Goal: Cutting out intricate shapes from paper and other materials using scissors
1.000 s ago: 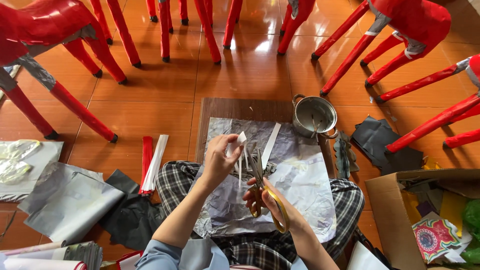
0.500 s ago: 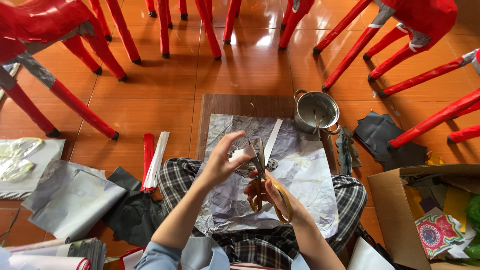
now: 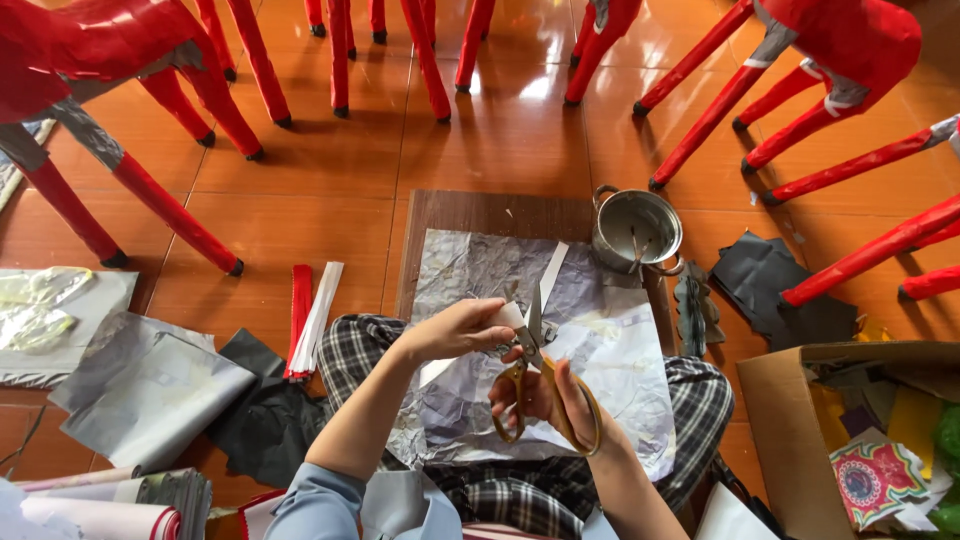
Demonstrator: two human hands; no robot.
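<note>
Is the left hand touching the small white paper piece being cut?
Touching. The head view shows the left hand pinching the white paper piece between its fingertips, beside the scissors.

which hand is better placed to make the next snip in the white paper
Right. The right hand already grips the scissors, blades at the white paper piece, which the left hand pinches and steadies.

The right hand (image 3: pixel 545 395) works yellow-handled scissors (image 3: pixel 535 385) on a white paper piece (image 3: pixel 503 316) pinched by the left hand (image 3: pixel 455 330).
</note>
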